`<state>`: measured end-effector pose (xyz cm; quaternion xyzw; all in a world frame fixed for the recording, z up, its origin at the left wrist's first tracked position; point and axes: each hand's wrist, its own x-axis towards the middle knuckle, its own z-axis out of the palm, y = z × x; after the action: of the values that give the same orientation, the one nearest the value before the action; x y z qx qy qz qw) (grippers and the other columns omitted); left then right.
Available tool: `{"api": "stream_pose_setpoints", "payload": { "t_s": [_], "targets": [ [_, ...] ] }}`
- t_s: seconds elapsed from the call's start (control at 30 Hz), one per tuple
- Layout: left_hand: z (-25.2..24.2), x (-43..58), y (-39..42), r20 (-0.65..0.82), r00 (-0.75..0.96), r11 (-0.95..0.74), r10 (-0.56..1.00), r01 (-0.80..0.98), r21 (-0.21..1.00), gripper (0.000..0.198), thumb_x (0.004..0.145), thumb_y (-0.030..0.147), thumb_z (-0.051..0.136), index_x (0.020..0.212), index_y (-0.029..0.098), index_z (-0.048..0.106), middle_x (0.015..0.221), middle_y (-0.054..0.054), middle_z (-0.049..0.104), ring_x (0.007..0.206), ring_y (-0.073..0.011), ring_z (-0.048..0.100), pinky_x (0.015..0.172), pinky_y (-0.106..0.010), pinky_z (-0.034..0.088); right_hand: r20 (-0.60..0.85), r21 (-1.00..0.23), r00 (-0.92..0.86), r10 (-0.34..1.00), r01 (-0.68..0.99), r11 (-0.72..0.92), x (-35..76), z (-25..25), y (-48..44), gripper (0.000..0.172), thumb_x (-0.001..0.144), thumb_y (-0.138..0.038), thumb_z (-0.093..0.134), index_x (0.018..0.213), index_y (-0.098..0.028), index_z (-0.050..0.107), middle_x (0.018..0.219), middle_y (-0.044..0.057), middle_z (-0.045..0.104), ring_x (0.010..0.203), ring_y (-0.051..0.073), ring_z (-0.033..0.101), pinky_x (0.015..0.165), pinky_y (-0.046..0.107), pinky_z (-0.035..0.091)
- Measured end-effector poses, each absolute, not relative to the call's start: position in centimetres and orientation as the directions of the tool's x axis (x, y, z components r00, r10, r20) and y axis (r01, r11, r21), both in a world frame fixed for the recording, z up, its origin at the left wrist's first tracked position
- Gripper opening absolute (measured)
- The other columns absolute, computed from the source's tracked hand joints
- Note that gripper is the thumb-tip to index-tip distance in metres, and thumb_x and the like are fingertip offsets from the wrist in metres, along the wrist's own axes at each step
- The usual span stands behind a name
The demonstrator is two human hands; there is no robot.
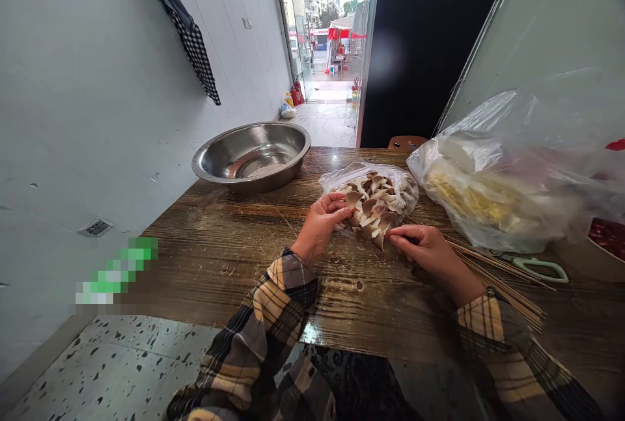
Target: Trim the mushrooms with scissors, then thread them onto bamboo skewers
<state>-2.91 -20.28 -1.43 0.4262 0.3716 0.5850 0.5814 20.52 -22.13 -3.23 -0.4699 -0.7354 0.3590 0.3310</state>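
Observation:
A clear plastic bag of brown-capped mushrooms (375, 201) lies open on the wooden table (234, 258). My left hand (323, 220) pinches a mushroom at the bag's left side, fingers curled closed. My right hand (424, 246) has its fingertips pressed together on a mushroom at the bag's near edge. Both sleeves are plaid.
A steel basin (252, 155) stands at the far left of the table. A big plastic bag of pale food (508, 180) fills the right. Bamboo skewers (502, 278) and green-handled scissors (540, 269) lie beside my right arm. A red-filled bowl (608, 239) sits at the far right.

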Motion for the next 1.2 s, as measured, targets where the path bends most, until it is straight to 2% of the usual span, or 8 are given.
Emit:
{"api": "stream_pose_setpoints", "payload": {
  "t_s": [0.1,0.2,0.33,0.43,0.67,0.77,0.97,1.2],
  "targets": [
    [-1.3,-3.0,-20.3,0.095,0.052,-0.073,0.994,-0.327,0.942,0.041,0.063,0.024,0.081,0.097,0.014,0.060,0.074,0.000,0.067,0.068,-0.0116,0.064,0.063,-0.021,0.045,0.159,-0.821,-0.354,0.921,0.471,0.323,20.5,-3.0,-22.2,0.033,0.083,-0.040,0.057,0.093,-0.016,0.077,0.063,0.003,0.070,0.047,0.015,0.057,0.047,0.026,0.043],
    [-1.0,-3.2,-20.4,0.126,0.061,-0.109,0.990,-0.227,0.968,0.044,0.063,0.025,0.081,0.101,0.013,0.061,0.072,0.000,0.066,0.063,-0.0101,0.060,0.060,-0.021,0.044,0.221,-0.792,-0.373,0.901,0.471,0.389,20.6,-2.8,-22.1,0.028,0.082,-0.037,0.058,0.090,-0.018,0.078,0.080,0.006,0.076,0.068,0.021,0.067,0.064,0.031,0.051],
    [-0.6,-3.3,-20.5,0.138,0.083,-0.121,0.987,-0.183,0.976,0.052,0.062,0.023,0.081,0.109,0.012,0.061,0.071,0.000,0.065,0.061,-0.0093,0.057,0.058,-0.021,0.042,0.246,-0.780,-0.388,0.888,0.464,0.419,20.6,-2.9,-22.0,0.026,0.082,-0.035,0.058,0.089,-0.020,0.078,0.088,0.006,0.077,0.077,0.023,0.068,0.073,0.034,0.052],
    [-0.5,-3.3,-20.6,0.142,0.096,-0.123,0.985,-0.182,0.976,0.057,0.061,0.021,0.081,0.114,0.013,0.060,0.070,0.001,0.064,0.061,-0.0091,0.056,0.060,-0.022,0.043,0.235,-0.785,-0.395,0.888,0.462,0.413,20.5,-3.2,-22.0,0.028,0.083,-0.037,0.057,0.091,-0.019,0.077,0.086,0.006,0.076,0.075,0.022,0.067,0.066,0.031,0.052],
    [-0.5,-3.5,-20.7,0.098,0.156,-0.076,0.983,-0.141,0.987,0.065,0.061,0.019,0.079,0.121,0.010,0.058,0.067,0.001,0.064,0.059,-0.0095,0.055,0.061,-0.024,0.043,0.178,-0.820,-0.387,0.905,0.450,0.354,20.3,-3.7,-22.1,0.031,0.084,-0.040,0.057,0.091,-0.017,0.076,0.065,0.003,0.069,0.045,0.013,0.053,0.042,0.024,0.039],
    [-0.7,-3.5,-20.6,0.079,0.166,-0.050,0.983,-0.173,0.984,0.055,0.061,0.021,0.079,0.113,0.012,0.063,0.068,0.001,0.064,0.059,-0.0089,0.055,0.060,-0.023,0.042,0.130,-0.870,-0.367,0.921,0.404,0.283,20.2,-3.8,-22.1,0.033,0.083,-0.043,0.058,0.092,-0.017,0.075,0.056,0.000,0.062,0.041,0.011,0.048,0.042,0.023,0.037],
    [-1.1,-3.1,-20.5,0.006,0.084,0.020,0.996,-0.316,0.949,0.034,0.066,0.037,0.077,0.089,0.013,0.069,0.079,-0.003,0.065,0.065,-0.0093,0.057,0.058,-0.021,0.044,0.051,-0.928,-0.339,0.939,0.331,0.170,19.9,-4.2,-22.1,0.040,0.082,-0.049,0.060,0.096,-0.015,0.074,0.060,0.000,0.060,0.044,0.009,0.048,0.043,0.022,0.037],
    [-1.6,-2.2,-20.8,-0.015,0.057,0.034,0.998,-0.352,0.935,0.032,0.062,0.038,0.080,0.073,0.011,0.067,0.063,0.000,0.057,0.057,-0.0077,0.050,0.057,-0.021,0.042,0.077,-0.919,-0.337,0.938,0.342,0.198,19.8,-4.4,-22.2,0.038,0.082,-0.049,0.060,0.093,-0.015,0.074,0.061,0.000,0.059,0.045,0.009,0.048,0.043,0.022,0.038]
  ]
}}
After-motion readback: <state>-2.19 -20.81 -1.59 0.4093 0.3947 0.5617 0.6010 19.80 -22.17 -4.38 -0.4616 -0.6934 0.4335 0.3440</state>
